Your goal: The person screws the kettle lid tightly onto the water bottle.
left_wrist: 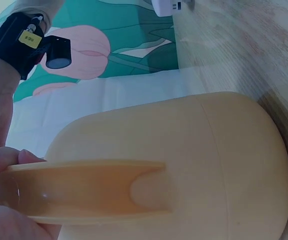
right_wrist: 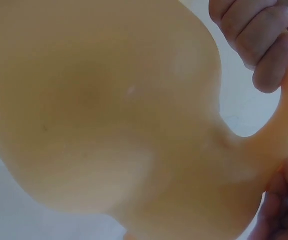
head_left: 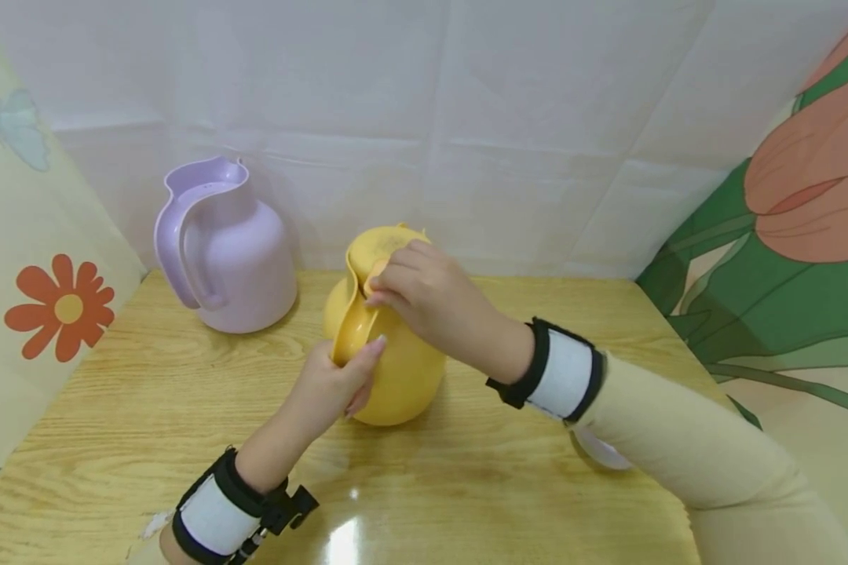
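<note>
A yellow thermos jug [head_left: 410, 384] stands near the middle of the wooden table. My left hand [head_left: 332, 384] grips its handle [left_wrist: 83, 192], fingers wrapped round from behind and the thumb over the near side. At the top, my right hand [head_left: 431, 294] pinches a tab of the yellow lid [head_left: 374, 245], beside where the handle joins the neck; the fingers hide part of that tab. From the right wrist view, the jug's body [right_wrist: 98, 110] fills the frame, with left fingers [right_wrist: 264, 42] curled round the handle and right fingertips [right_wrist: 271, 215] close under its upper end.
A lavender jug [head_left: 243, 267] of the same shape stands at the back left against the white wall covering [head_left: 523, 118]. Under my right sleeve [head_left: 678, 416] a small white rounded object [head_left: 608, 453] partly shows. Flower-printed panels flank the wooden table [head_left: 205, 424].
</note>
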`<state>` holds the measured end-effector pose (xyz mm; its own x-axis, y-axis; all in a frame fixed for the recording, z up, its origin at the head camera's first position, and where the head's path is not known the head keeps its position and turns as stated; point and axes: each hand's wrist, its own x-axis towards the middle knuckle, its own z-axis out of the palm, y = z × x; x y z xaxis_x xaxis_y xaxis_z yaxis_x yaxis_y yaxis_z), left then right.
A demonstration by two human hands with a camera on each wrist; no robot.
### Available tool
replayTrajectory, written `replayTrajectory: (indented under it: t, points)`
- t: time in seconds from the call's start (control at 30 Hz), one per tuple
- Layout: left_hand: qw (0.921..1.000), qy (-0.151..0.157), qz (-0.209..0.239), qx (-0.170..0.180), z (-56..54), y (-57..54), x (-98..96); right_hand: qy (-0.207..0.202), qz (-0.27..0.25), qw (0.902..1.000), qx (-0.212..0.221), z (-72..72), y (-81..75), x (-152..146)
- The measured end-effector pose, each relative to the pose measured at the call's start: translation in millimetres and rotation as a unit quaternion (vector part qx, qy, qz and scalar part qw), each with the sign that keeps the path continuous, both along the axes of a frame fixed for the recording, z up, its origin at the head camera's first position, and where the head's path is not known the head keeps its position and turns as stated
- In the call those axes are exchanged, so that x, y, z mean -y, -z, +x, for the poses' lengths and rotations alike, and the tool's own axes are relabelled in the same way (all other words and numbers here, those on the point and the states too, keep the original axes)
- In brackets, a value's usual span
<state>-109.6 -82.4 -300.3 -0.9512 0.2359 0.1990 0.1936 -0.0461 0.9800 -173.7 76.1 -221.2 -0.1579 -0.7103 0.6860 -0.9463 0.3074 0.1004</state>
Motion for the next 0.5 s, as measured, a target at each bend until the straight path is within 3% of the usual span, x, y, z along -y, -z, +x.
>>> replayTrajectory:
  t: [0.23,0.5]
  points:
    - [0.9999,-0.003,0.01,0.0,-0.5,-1.8,-0.8,0.009,-0.012,0.9996,-0.024,0.0,1.0,5.3]
    - [0.9923,-0.094,0.076,-0.028,-6.3,9.2,-7.9,0.037,-0.034,0.9973,0.054,6.7,2.0,-13.0]
